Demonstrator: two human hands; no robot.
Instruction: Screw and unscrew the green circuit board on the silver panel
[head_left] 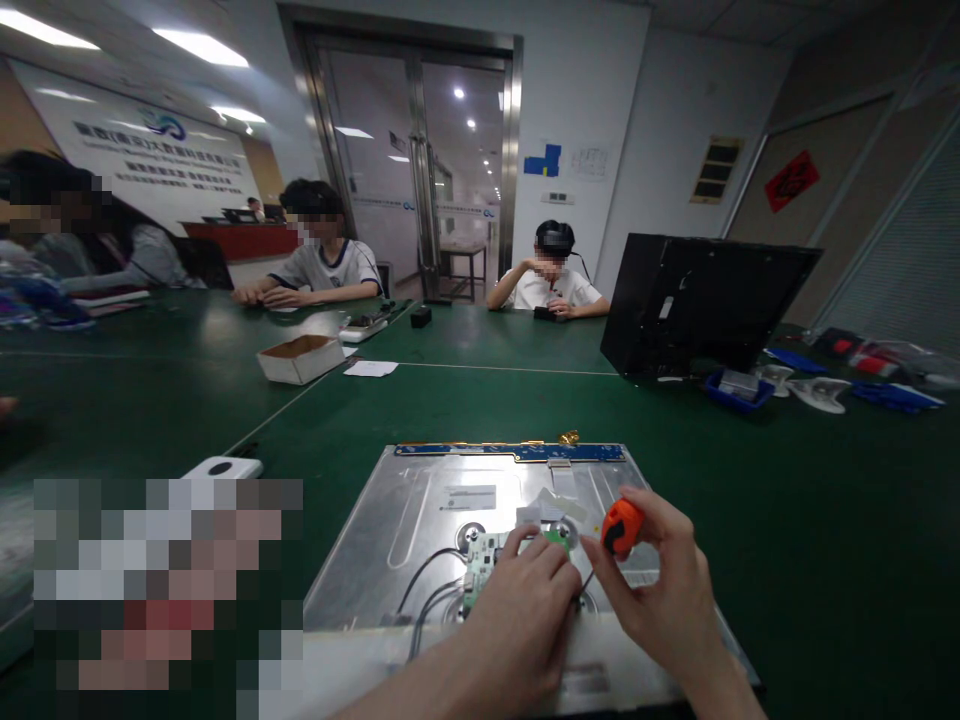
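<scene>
A metal display panel [420, 520] lies on the green table in front of me, a narrow blue circuit strip [480, 452] along its far edge. On the panel sits a green circuit board [480, 560], with black cables [424, 590] running off its left side. My left hand [525, 590] rests over the board, fingers somewhat apart and bent down onto it; the thumb is hidden. In my right hand [667, 580] is a screwdriver with an orange and black handle [622, 526], pinched between thumb and fingers. Its thin shaft slants down beside my left hand, and the tip is hidden.
A black monitor-like housing [697, 300] stands at the back right, near a blue tray [739, 390]. An open white box [300, 358] and papers [371, 369] lie at the back left. Several people sit around the table. A blurred patch covers the lower left.
</scene>
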